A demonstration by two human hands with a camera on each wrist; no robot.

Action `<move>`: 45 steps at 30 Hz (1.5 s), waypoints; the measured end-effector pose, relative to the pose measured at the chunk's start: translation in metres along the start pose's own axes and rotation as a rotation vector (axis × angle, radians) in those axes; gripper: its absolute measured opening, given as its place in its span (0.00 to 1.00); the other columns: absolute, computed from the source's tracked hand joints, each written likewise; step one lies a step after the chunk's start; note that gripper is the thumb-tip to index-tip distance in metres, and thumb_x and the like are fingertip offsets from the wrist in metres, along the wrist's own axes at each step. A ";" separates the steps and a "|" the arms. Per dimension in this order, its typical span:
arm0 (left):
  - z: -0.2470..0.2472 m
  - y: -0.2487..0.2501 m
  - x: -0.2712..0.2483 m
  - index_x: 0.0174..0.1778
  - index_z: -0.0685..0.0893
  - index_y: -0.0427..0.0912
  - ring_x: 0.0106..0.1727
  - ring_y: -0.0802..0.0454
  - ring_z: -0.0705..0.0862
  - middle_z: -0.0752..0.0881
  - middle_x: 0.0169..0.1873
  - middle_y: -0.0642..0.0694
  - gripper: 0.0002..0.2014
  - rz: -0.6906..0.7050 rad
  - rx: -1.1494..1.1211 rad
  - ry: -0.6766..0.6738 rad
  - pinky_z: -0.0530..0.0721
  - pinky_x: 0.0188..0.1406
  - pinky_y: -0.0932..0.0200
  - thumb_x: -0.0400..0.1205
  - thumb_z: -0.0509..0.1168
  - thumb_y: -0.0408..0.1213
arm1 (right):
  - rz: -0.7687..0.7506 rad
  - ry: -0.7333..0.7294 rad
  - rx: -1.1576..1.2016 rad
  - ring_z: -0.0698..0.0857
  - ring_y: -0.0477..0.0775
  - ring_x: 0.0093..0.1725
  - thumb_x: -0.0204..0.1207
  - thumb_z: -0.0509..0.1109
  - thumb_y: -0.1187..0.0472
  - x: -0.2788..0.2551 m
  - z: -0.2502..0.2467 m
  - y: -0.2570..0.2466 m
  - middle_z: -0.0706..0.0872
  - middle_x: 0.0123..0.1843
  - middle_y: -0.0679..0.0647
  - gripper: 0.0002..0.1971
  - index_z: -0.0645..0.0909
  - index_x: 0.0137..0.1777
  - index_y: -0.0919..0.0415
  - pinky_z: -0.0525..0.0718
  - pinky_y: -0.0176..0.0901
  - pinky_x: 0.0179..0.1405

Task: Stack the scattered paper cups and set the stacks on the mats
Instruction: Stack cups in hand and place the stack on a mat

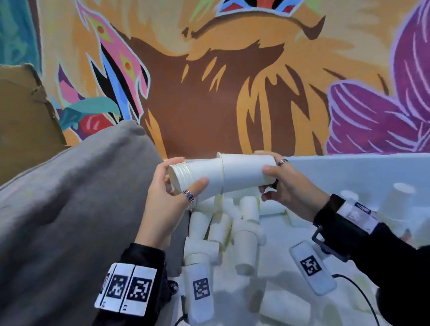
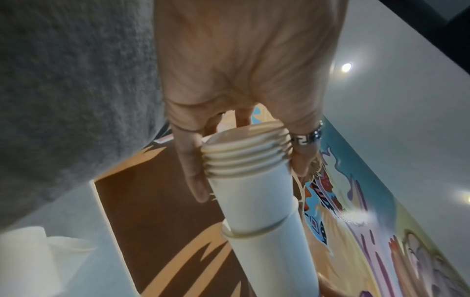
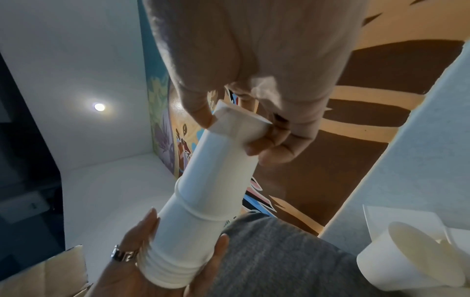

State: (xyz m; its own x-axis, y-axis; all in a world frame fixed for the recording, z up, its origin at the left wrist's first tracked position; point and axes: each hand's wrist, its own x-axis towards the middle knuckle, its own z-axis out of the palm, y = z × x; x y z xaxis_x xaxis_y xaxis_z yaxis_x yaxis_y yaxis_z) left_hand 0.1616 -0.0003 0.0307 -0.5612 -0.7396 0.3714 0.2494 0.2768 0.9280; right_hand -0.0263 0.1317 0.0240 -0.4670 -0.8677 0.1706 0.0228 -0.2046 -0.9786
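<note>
A nested stack of white paper cups lies sideways in the air between my hands. My left hand grips its end with several rims, thumb in front and fingers behind. My right hand holds the base of a single cup whose mouth sits over the stack's bottom end. In the left wrist view my left hand wraps the ribbed rims of the stack. The right wrist view has my right hand pinching the cup. No mat is in view.
A pile of loose cups lies on the white table under my hands, with more cups at the right. A grey cushion crowds the left, a cardboard box stands behind it, and a painted wall rises at the back.
</note>
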 end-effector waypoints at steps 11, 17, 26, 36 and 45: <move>0.062 0.012 -0.021 0.70 0.61 0.62 0.58 0.50 0.81 0.74 0.57 0.55 0.28 -0.056 -0.047 -0.281 0.90 0.43 0.53 0.76 0.66 0.49 | -0.070 0.022 -0.229 0.80 0.51 0.47 0.85 0.53 0.53 -0.052 -0.007 -0.033 0.74 0.60 0.52 0.18 0.59 0.73 0.42 0.86 0.47 0.45; 0.128 0.025 -0.035 0.68 0.54 0.62 0.58 0.52 0.81 0.72 0.57 0.55 0.31 -0.113 -0.052 -0.392 0.86 0.56 0.43 0.75 0.66 0.47 | -0.144 0.086 -0.242 0.81 0.56 0.62 0.82 0.57 0.52 -0.079 -0.063 -0.071 0.72 0.67 0.47 0.27 0.55 0.80 0.47 0.89 0.50 0.50; 0.281 0.039 -0.037 0.50 0.75 0.53 0.41 0.64 0.82 0.81 0.45 0.54 0.18 -0.018 0.054 -0.519 0.83 0.35 0.70 0.72 0.76 0.36 | -0.152 0.184 -0.144 0.87 0.54 0.58 0.59 0.79 0.45 -0.124 -0.213 -0.114 0.85 0.60 0.55 0.45 0.66 0.76 0.56 0.87 0.50 0.50; 0.405 -0.006 -0.023 0.71 0.70 0.51 0.62 0.50 0.81 0.81 0.63 0.48 0.24 -0.188 0.156 -0.664 0.83 0.53 0.52 0.80 0.68 0.43 | -0.016 0.165 -0.187 0.85 0.62 0.60 0.67 0.77 0.60 -0.115 -0.324 -0.075 0.84 0.61 0.62 0.30 0.72 0.69 0.61 0.88 0.57 0.50; 0.410 -0.080 -0.033 0.73 0.71 0.48 0.67 0.50 0.76 0.75 0.71 0.47 0.26 -0.325 0.727 -0.883 0.74 0.64 0.59 0.79 0.69 0.44 | 0.069 0.513 -0.381 0.78 0.60 0.65 0.64 0.81 0.62 -0.060 -0.411 -0.001 0.79 0.65 0.56 0.40 0.65 0.74 0.56 0.77 0.61 0.68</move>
State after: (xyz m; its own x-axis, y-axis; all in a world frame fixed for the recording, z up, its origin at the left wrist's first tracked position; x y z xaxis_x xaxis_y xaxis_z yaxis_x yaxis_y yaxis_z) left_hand -0.1637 0.2539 -0.0444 -0.9363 -0.2393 -0.2571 -0.3512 0.6485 0.6754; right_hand -0.3616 0.3704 -0.0324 -0.8412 -0.5269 0.1213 -0.2040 0.1015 -0.9737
